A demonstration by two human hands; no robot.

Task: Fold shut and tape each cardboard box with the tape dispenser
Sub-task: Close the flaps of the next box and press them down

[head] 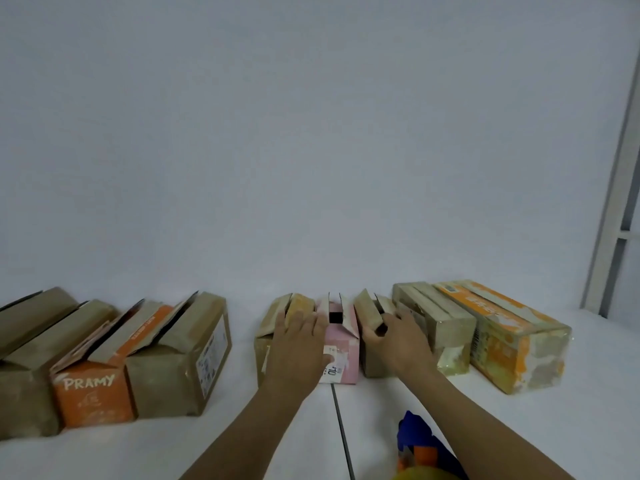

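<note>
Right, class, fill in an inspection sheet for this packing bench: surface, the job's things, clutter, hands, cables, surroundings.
Surface: white table, with a dark seam down its middle.
Job's things: orange PRAMY box among open-flapped boxes on the left; pink box in the centre, flaps up; taped brown box and taped orange box on the right; tape dispenser at the near edge.
Clutter: nothing seen.
Hands: left hand lies flat on the left brown box; right hand grips the top of the right brown box.
Cables: nothing seen.
Surroundings: plain white wall; pale frame at the right.
</note>
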